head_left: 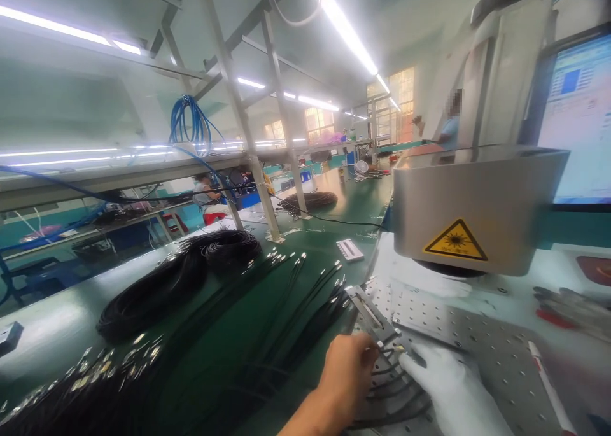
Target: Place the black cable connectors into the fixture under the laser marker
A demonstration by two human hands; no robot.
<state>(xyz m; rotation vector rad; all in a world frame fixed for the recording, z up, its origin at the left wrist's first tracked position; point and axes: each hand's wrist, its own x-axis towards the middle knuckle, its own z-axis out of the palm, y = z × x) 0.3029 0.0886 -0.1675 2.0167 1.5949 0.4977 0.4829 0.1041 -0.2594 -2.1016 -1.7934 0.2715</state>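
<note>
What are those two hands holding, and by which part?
Bare left hand and white-gloved right hand pinch thin black cables near their metal connector ends.

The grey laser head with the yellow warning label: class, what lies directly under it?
Under the laser head sits a dark round lens, above a perforated metal plate. Both hands work cable ends on the plate. Most of the lens is hidden.

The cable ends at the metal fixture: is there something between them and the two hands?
Nothing visible. The left hand and the gloved right hand already touch the black cable ends at the metal fixture. The laser head hangs farther back, above the perforated plate.
</note>
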